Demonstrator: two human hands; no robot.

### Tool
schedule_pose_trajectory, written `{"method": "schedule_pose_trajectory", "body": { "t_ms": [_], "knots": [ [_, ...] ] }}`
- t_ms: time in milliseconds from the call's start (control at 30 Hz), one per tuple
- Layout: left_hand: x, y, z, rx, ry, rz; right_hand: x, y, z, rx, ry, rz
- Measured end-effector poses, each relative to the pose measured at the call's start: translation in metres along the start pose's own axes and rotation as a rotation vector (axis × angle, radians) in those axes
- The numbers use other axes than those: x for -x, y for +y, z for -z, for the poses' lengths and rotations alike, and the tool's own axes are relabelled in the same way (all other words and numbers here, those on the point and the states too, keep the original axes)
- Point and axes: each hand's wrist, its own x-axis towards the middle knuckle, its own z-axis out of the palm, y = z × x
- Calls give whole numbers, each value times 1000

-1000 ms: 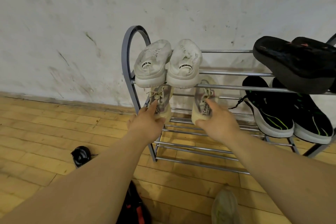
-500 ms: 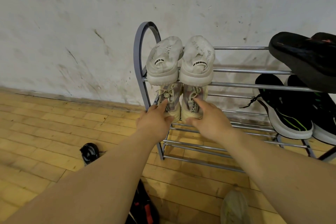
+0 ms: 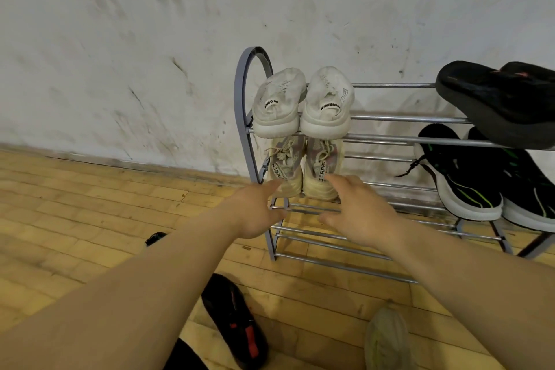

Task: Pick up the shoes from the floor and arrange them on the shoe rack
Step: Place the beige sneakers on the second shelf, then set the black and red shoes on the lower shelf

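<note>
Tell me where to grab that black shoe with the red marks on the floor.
Come down from above with the left hand, whose arm passes over it. The black shoe lies on the floor, long axis running away from you, so span its narrow width near the middle, thumb one side, fingers the other. The heel end is too dark to tell.

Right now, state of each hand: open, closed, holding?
Left hand: open, holding nothing, by the left beige sneaker.
Right hand: open, holding nothing, by the right beige sneaker.
</note>
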Motion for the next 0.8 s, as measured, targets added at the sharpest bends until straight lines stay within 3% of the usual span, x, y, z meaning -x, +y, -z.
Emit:
{"method": "schedule_pose_trajectory", "body": {
  "t_ms": [167,367,600,800],
  "knots": [
    [58,-20,38,-87,-136,-29,19,-27,0,-21,-149,93],
    [108,-98,29,78,-5,91,7,-95,-49,-103,-409,129],
    [118,-210,-88,572,93,391,-38,-136,-171,-92,-685,91],
    [66,-251,-229,902,2,545,-57,-95,-309,-328,-818,-197]
  ]
}}
